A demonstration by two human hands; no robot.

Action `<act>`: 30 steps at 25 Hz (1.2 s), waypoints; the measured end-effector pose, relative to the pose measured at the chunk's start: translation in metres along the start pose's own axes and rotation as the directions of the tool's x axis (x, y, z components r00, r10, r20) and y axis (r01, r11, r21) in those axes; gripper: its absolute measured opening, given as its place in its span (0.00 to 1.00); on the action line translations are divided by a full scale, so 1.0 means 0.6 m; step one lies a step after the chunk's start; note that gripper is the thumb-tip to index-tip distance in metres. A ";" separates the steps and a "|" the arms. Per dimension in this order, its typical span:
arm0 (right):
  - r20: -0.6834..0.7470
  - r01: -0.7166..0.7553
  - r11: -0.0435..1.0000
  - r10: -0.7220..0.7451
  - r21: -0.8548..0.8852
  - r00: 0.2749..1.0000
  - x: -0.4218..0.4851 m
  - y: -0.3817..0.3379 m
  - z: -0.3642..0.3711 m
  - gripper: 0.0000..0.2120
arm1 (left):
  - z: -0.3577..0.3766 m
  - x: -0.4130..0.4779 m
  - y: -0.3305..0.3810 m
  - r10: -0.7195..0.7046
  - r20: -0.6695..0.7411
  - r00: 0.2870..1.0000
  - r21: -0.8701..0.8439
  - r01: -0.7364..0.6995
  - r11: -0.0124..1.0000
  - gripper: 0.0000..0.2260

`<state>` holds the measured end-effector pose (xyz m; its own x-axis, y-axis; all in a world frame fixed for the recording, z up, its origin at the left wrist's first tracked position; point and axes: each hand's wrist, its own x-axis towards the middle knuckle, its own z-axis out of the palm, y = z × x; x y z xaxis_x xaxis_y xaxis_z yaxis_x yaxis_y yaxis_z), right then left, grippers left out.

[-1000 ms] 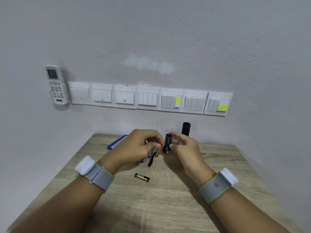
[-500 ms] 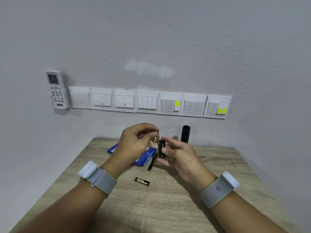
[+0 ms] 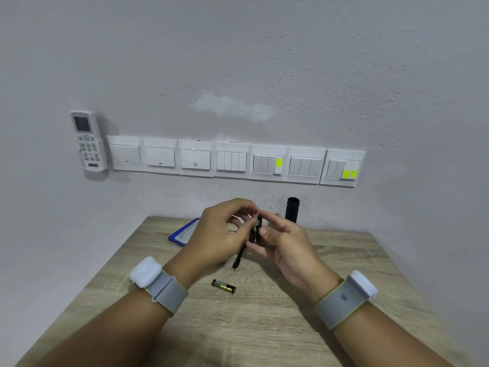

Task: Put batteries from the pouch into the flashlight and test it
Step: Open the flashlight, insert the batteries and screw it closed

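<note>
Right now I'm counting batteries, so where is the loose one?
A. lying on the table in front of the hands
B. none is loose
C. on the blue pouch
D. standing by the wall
A: the battery lies flat on the table, nearer than both hands.

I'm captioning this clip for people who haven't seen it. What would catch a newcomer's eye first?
The two hands, left hand and right hand, meet above the wooden table, working a battery into a small black holder. A spare battery lies on the table below them, and a black tube stands upright at the back. Behind, a long row of white switches lines the wall, with a remote at its left end.
</note>
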<state>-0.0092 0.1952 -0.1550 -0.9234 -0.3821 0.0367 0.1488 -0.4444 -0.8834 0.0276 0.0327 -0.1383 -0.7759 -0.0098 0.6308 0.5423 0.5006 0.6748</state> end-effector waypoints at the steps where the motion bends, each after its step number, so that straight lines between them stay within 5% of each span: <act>1: -0.001 0.008 1.000 -0.008 -0.001 1.000 -0.001 0.000 0.000 0.19 | 0.003 -0.002 0.001 0.017 0.012 1.000 0.030 -0.017 0.999 0.11; 7: -0.020 0.032 0.998 -0.033 -0.063 0.999 -0.003 -0.001 -0.002 0.18 | 0.007 -0.003 -0.011 0.072 0.036 0.997 0.181 -0.077 0.981 0.16; 20: -0.140 0.010 0.990 -0.030 -0.144 0.990 -0.003 -0.001 -0.009 0.16 | 0.015 0.000 -0.024 0.115 0.073 0.991 0.323 -0.133 0.937 0.08; 30: -0.137 0.026 0.996 -0.037 -0.083 0.990 -0.001 -0.009 -0.011 0.14 | 0.018 -0.009 -0.034 0.288 0.159 0.944 0.479 -0.329 0.814 0.12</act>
<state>-0.0117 0.2035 -0.1535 -0.9680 -0.2507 0.0047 0.0954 -0.3855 -0.9178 0.0171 0.0321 -0.1596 -0.6276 0.2728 0.7291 0.5422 0.8253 0.1579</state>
